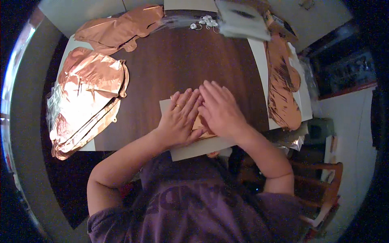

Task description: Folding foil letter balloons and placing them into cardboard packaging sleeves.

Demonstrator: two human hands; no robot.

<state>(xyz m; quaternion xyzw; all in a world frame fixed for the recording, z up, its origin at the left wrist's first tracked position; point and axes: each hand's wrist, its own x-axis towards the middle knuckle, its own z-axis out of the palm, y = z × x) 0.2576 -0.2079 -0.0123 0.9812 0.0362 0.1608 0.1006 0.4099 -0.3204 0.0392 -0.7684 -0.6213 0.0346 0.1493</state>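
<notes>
In front of me at the table's near edge lies a pale sheet of card (188, 152). On it is a small piece of copper-coloured foil (198, 122), apparently folded, mostly hidden under my hands. My left hand (179, 119) rests flat over the foil's left side, fingers stretched out and a ring on one of them. My right hand (222, 111) covers its right side, also with straight fingers, slightly blurred. The fingertips of both hands almost meet at the far side. Neither hand grips anything that I can see.
Flat copper foil balloons lie on the brown table (190, 56): a shiny stack (87, 93) at left, more foil (121, 28) at far left, another stack (283, 85) at right. White string (207, 22) and a clear plastic bag (241, 22) sit at the back. A wooden chair (334, 178) stands right.
</notes>
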